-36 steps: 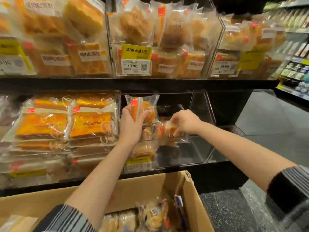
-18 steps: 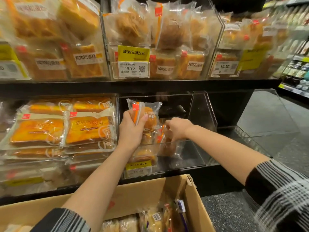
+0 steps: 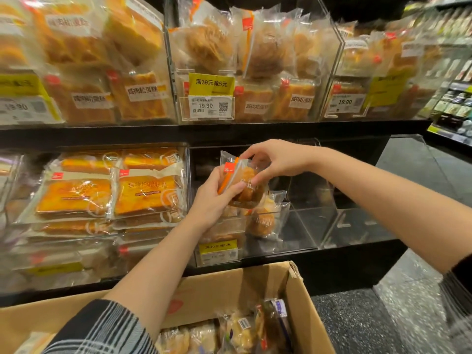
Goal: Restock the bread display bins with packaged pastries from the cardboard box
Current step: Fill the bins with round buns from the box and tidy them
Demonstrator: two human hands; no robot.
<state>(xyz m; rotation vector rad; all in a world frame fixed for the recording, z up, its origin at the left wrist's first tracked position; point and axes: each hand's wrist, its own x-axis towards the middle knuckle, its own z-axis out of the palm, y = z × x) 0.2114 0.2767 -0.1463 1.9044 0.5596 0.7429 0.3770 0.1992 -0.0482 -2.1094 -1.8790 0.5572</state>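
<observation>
Cardboard box [image 3: 229, 297] sits nearest you, its flaps open, with wrapped pastries [image 3: 222, 335] lying loose in its right end. Past it, your left hand [image 3: 213, 200] grips a packaged pastry [image 3: 245, 185] from the left side, thumb across the front of the wrapper. Half a second ago your right hand [image 3: 274, 159] was low in the bin, on the packets lying there; it has since risen and now pinches the top edge of that same packet with curled fingers [image 3: 251, 155]. The packet, held higher than before, is clear film with an orange stripe and a small red label, showing a round golden-brown bun. It hangs in front of the clear lower bin [image 3: 306, 226], just above a few similar packets [image 3: 263, 221] stacked at the bin's left end behind a yellow price tag [image 3: 218, 247]. To the left, flat orange cake packets [image 3: 109, 198] fill the neighbouring bin. Farther up, the upper shelf bins [image 3: 252, 60] are crowded with bagged pastries.
</observation>
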